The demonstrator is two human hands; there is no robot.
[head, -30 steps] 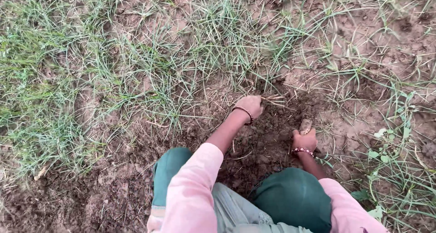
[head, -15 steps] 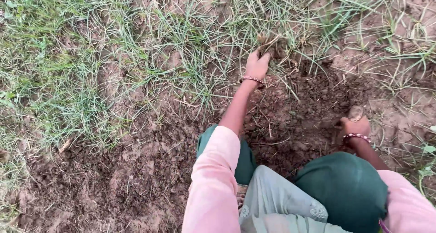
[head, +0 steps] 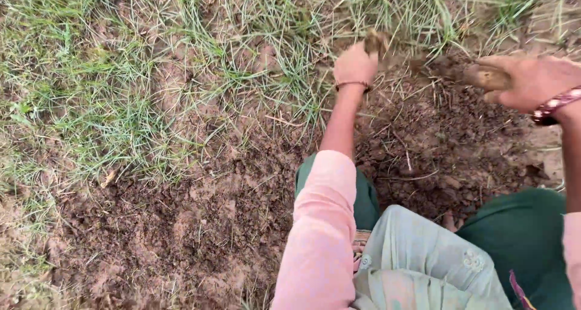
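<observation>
Brown, crumbly soil [head: 436,159] fills the dug patch in front of the crouching person, with grass [head: 181,74] thin and wiry around its upper and left edges. The left hand [head: 356,63] reaches forward to the far edge of the patch, clenched on a clump [head: 376,42] of roots and earth that sticks up just past the knuckles; the clump's long axis runs roughly up and away from the person, its top end toward the grass. A thin band sits on that wrist. The right hand [head: 526,80] is raised at the right, blurred, fingers curled about a dirt-coloured tool [head: 484,75] whose long axis lies nearly level, its free end pointing left toward the left hand. What kind of tool it is cannot be told through the blur. A beaded bangle [head: 555,104] circles the right wrist. Pink sleeves [head: 321,225] and green-clad knees [head: 520,237] fill the bottom of the view.
</observation>
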